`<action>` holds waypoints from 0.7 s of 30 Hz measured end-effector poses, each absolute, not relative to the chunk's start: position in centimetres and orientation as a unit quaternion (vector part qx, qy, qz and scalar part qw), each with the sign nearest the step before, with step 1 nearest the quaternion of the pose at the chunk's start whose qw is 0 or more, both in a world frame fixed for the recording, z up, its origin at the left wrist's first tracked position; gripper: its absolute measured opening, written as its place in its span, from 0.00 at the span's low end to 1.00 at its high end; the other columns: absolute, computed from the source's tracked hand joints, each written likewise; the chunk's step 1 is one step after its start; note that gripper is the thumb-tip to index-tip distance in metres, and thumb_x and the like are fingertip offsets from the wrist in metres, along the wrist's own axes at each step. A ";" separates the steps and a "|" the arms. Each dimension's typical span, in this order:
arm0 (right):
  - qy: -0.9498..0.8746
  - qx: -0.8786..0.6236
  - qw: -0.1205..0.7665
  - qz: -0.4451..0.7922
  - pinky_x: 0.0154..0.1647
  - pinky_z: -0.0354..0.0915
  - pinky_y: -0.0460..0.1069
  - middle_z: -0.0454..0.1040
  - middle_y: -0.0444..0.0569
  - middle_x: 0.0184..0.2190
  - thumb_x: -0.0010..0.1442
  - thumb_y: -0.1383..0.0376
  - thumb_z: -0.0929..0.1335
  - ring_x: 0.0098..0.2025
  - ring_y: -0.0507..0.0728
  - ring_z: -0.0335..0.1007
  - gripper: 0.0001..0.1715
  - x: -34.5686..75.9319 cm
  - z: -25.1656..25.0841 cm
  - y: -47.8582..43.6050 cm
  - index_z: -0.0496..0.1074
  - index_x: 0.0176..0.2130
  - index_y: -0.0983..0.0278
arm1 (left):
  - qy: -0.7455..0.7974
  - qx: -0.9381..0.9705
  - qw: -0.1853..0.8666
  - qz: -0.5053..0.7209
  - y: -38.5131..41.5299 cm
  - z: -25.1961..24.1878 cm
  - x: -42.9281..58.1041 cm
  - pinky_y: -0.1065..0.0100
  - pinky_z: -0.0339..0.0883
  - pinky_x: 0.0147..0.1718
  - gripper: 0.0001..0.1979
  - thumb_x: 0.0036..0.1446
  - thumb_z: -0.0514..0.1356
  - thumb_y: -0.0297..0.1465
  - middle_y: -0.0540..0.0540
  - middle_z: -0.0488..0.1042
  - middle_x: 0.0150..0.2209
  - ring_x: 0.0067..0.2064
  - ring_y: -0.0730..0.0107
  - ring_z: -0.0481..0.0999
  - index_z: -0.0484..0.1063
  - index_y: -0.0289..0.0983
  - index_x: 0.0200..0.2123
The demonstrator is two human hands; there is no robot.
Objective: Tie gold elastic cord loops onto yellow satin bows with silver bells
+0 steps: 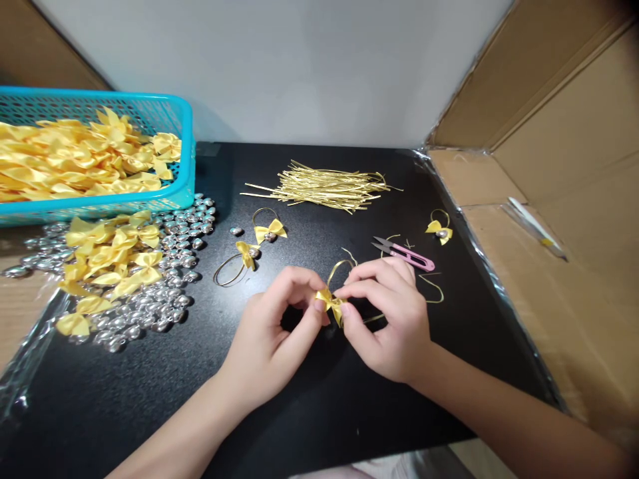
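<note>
Both your left hand (272,326) and right hand (387,326) pinched the yellow bow (330,303) just above the counter (309,399), where a slack pinch could have let its gold cord (339,267) slip free.

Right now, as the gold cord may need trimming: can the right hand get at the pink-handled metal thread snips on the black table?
Probably yes: the pink-handled thread snips lie just beyond the right hand, nothing between, though that hand is busy pinching the small yellow satin bow.

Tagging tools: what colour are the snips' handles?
Pink, head view: snips lie beyond the right hand, which pinches a yellow bow.
</note>
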State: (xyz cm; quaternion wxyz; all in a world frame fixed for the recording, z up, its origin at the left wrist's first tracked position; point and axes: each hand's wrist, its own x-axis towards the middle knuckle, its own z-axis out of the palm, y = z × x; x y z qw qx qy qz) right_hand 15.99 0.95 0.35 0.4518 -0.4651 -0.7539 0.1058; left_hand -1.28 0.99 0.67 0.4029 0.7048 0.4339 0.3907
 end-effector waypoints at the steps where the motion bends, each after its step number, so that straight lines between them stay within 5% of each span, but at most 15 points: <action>1: -0.754 -0.464 0.452 0.108 0.40 0.61 0.56 0.75 0.48 0.30 0.53 0.70 0.70 0.35 0.57 0.68 0.02 16.0 0.4 0.9 0.75 0.30 0.65 | 0.431 0.696 0.414 0.397 1.0 0.6 -1.3 0.78 0.68 0.31 0.08 0.63 0.55 0.22 0.56 0.72 0.29 0.29 0.80 0.75 0.64 0.42 0.41; 10: -0.763 -0.465 0.431 0.128 0.41 0.61 0.55 0.75 0.46 0.30 0.55 0.71 0.69 0.36 0.57 0.68 0.04 15.9 0.3 0.9 0.73 0.29 0.63 | 0.420 0.679 0.443 0.409 0.9 0.5 -1.5 0.79 0.68 0.32 0.07 0.64 0.55 0.23 0.57 0.72 0.28 0.29 0.81 0.74 0.64 0.42 0.38; 21: -0.762 -0.464 0.435 0.118 0.40 0.60 0.55 0.76 0.45 0.29 0.56 0.72 0.69 0.35 0.56 0.68 0.07 15.9 0.3 1.0 0.73 0.27 0.63 | 0.418 0.749 0.327 0.396 1.2 0.8 -1.5 0.79 0.66 0.30 0.08 0.59 0.56 0.20 0.56 0.72 0.27 0.28 0.80 0.73 0.67 0.39 0.33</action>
